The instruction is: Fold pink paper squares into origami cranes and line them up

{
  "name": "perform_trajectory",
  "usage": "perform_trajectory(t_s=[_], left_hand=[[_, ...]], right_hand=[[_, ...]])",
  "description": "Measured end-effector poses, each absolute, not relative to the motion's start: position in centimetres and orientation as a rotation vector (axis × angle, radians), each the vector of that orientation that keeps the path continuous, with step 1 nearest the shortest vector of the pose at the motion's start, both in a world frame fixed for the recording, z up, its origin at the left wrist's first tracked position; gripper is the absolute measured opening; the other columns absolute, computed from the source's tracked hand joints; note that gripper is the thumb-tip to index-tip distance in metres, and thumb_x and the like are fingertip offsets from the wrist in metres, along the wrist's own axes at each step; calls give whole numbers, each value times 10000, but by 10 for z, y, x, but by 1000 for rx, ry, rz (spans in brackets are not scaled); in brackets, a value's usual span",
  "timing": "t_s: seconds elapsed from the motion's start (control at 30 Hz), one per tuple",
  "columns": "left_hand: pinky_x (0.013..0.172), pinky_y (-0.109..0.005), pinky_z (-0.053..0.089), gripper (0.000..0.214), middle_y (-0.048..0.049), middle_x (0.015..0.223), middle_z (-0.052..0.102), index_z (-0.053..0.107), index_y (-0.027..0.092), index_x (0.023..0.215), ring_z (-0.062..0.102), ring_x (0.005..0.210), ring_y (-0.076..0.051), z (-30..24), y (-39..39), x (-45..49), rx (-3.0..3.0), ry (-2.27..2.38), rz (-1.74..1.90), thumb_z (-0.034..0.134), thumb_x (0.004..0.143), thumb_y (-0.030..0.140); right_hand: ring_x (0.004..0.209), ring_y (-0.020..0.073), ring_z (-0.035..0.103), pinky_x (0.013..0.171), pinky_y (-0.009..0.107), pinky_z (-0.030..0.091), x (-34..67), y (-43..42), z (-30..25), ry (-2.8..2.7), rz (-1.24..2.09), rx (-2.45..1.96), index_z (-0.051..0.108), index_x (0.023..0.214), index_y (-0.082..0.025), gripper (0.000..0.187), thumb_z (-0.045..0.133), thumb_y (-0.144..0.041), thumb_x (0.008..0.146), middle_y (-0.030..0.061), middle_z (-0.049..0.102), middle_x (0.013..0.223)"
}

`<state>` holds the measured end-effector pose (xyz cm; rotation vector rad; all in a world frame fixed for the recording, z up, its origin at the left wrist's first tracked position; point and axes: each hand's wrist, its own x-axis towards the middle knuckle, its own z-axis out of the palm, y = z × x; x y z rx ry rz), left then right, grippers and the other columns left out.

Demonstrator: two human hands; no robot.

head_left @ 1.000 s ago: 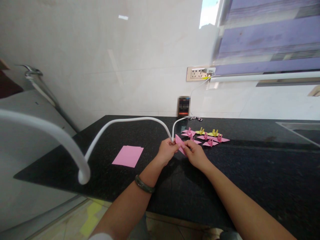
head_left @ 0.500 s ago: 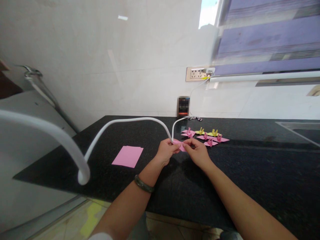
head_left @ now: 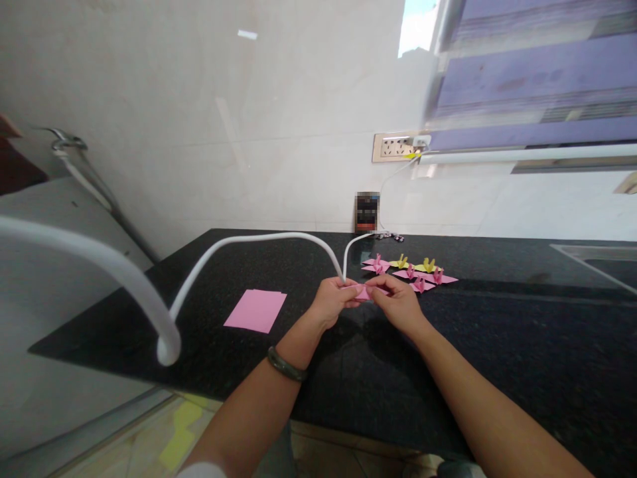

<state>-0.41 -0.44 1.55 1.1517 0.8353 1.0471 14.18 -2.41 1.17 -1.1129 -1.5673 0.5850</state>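
Between my two hands is a small piece of folded pink origami paper [head_left: 365, 293], held just above the dark counter. My left hand [head_left: 334, 302] pinches its left side, thumb on top. On its right side, my right hand [head_left: 397, 303] is closed with thumb and fingertips at the paper. The fingers hide part of the folds. Just beyond my right hand stand several folded paper cranes, among them a pink crane [head_left: 421, 285] and a yellow crane [head_left: 428, 265]. Flat sheets of pink paper [head_left: 256, 311] lie in a stack to the left of my left hand.
A white cable [head_left: 259, 236] arches over the black counter [head_left: 318, 392] and passes close behind my left hand. Against the wall leans a blurred phone-like device [head_left: 367, 212], below a socket panel [head_left: 397, 147]. A sink edge [head_left: 592, 267] is at the far right.
The pink paper in my hands looks narrower and lies flatter between my fingers. My right hand has shifted slightly to the right. The cranes and the stack stay put.
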Motion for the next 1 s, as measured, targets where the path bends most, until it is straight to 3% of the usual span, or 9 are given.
perform_trajectory(t_s=[0.2, 0.57, 0.7, 1.0], left_hand=[[530, -201, 460, 246, -72, 693, 625, 597, 85, 749, 595, 605, -121, 16, -5, -5, 1178, 797, 974, 638, 608, 283], [533, -200, 463, 235, -79, 682, 629, 598, 83, 742, 600, 596, -124, 20, -9, -7, 1125, 739, 920, 622, 627, 286], [522, -202, 462, 291, -76, 688, 619, 593, 82, 730, 597, 594, -122, 18, -6, -7, 1158, 780, 928, 616, 625, 353], [553, -225, 465, 261, -36, 639, 598, 586, 91, 698, 573, 567, -104, 14, -5, -5, 1224, 830, 1000, 636, 601, 329]], right_hand=[[550, 119, 522, 528, 244, 413, 147, -24, 14, -1565, 685, -1061, 624, 778, -168, 165, 495, -196, 678, 21, 608, 679], [660, 142, 561, 592, 253, 433, 148, -22, 12, -1553, 743, -1003, 640, 714, -178, 158, 500, -143, 649, 27, 635, 738], [643, 140, 558, 601, 264, 433, 148, -21, 10, -1599, 670, -1026, 641, 716, -178, 155, 500, -154, 657, 28, 634, 723], [615, 137, 548, 589, 266, 438, 146, -25, 15, -1573, 760, -1091, 630, 749, -154, 187, 529, -301, 690, 33, 623, 689]])
